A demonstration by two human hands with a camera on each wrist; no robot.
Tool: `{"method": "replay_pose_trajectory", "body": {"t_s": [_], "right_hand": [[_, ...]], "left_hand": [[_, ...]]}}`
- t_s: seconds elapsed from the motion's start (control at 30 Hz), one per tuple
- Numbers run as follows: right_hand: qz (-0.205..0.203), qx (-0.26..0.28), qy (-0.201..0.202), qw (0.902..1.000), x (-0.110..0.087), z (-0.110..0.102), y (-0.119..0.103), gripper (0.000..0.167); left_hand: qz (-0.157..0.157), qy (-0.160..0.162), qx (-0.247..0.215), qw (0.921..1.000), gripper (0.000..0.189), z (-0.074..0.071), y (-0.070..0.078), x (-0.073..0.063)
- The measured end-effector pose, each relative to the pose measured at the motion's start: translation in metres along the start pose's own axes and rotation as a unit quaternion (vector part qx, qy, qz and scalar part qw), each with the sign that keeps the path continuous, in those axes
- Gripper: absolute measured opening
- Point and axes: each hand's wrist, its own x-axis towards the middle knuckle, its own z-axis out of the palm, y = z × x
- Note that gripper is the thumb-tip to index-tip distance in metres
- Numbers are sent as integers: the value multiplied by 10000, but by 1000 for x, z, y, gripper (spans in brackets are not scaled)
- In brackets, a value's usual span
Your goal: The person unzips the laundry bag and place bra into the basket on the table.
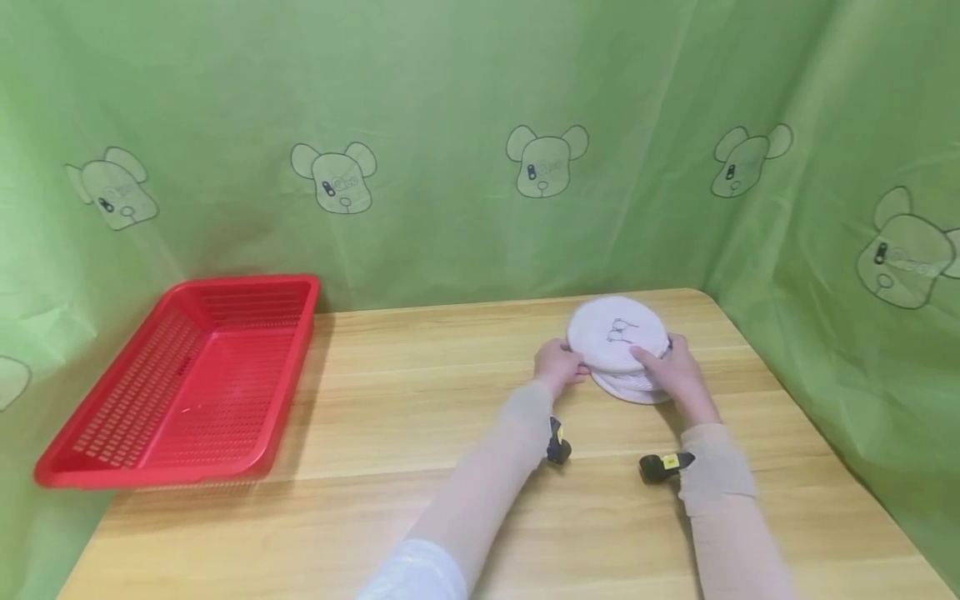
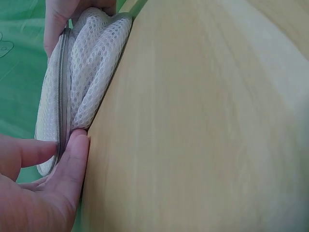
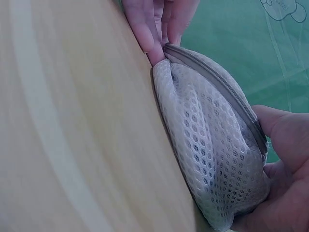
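Note:
A round white mesh laundry bag (image 1: pixel 611 329) lies at the back right of the table, its flat lid marked with a small dark line drawing. A grey zipper (image 3: pixel 227 89) runs round the lid's edge, above slumped, wrinkled mesh sides. My left hand (image 1: pixel 557 367) pinches the bag's left edge, thumb at the zipper and fingers underneath, as the left wrist view shows. On the opposite side my right hand (image 1: pixel 681 382) grips the edge, its thumb over the lid and its other fingers partly hidden beneath. Part of the mesh base sticks out toward me below the lid.
A red plastic basket (image 1: pixel 288 400) with slotted walls stands at the left, reaching past the table's edge. Wood-grain tabletop (image 1: pixel 420 400) lies between it and the bag. Green curtains (image 1: pixel 450 242) with bear-head prints hang behind and at both sides.

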Motion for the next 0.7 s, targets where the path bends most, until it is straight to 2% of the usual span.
{"method": "replay_pose_trajectory", "body": {"t_s": [0.1,0.5,0.7], "right_hand": [[-18,31,-29,10000,1,6,-3,97],[-96,108,-121,9998,3,29,-21,94],[-173,100,-109,9997,6,41,-27,92]], "left_hand": [[44,37,-2,10000,35,-7,0,-1],[1,6,39,10000,28,-35,-5,11],[2,74,-40,10000,31,-49,-7,11]]}}
